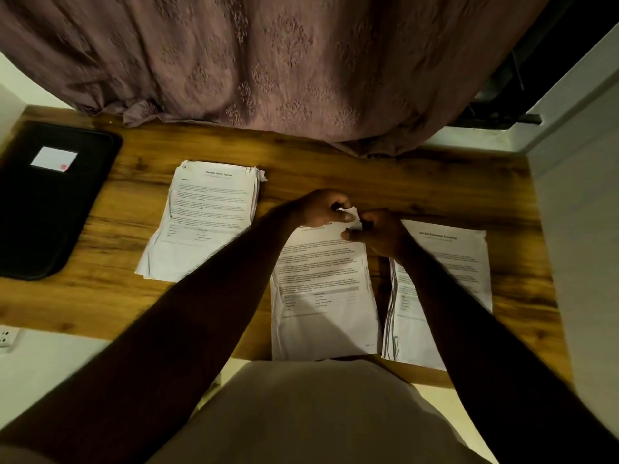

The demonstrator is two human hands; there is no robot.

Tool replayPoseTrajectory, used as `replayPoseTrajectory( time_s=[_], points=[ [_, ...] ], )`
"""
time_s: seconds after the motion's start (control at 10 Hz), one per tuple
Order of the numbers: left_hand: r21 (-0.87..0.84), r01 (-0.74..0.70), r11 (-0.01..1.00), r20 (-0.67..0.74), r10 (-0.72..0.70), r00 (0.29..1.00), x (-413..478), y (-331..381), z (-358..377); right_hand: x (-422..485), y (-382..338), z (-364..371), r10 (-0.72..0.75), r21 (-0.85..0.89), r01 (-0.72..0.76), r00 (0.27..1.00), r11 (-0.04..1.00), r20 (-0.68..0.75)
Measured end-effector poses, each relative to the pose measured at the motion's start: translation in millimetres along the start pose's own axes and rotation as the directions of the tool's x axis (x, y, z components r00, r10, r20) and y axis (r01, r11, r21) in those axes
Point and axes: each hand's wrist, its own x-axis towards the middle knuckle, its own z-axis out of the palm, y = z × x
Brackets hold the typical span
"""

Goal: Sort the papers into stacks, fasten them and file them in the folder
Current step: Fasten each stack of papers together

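Three stacks of printed papers lie on the wooden table [335, 169]. The left stack [204, 222] sits apart, its top right corner ragged. The middle stack [323, 296] lies in front of me, and the right stack [445, 283] lies beside it. My left hand [321, 209] and my right hand [378, 234] meet at the middle stack's top right corner, both pinching the curled paper corner there. What small thing, if any, sits between the fingers is hidden. A black folder [50, 202] with a white label lies shut at the far left.
A mauve patterned curtain [268, 68] hangs over the table's far edge. White walls close in at left and right. A wall socket [6, 336] sits below the table's front left edge. My torso presses near the front edge.
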Motion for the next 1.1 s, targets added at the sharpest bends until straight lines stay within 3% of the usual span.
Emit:
replayPoseTrajectory(
  time_s=[0.2,0.5,0.6,0.7,0.8,1.0,1.1],
  points=[
    [-0.027,0.046,0.999,0.007,-0.046,0.999,1,-2,1,-2,0,6,-0.108,-0.178,0.105,0.994,0.978,-0.003],
    [-0.078,0.08,0.994,0.019,-0.079,0.997,1,0,6,-5,12,15,-0.114,-0.268,0.078,0.986,0.96,-0.122],
    [-0.074,0.084,0.994,0.051,-0.08,0.995,0,3,5,-3,16,17,-0.121,-0.269,0.088,0.987,0.959,-0.107],
    [-0.082,0.126,0.989,0.17,-0.111,0.979,-3,6,4,-3,18,15,-0.15,-0.267,0.12,0.984,0.956,-0.097],
    [0.137,0.114,0.984,0.204,-0.141,0.969,-2,5,8,-3,19,15,-0.149,-0.234,0.119,0.982,0.965,-0.117],
    [0.157,0.085,0.984,0.187,-0.114,0.976,3,11,5,-2,20,13,-0.163,-0.185,0.155,0.986,0.97,-0.03],
    [0.163,0.088,0.983,0.166,-0.116,0.979,2,10,8,-1,18,15,-0.142,-0.132,0.131,0.986,0.983,-0.082]
  ],
)
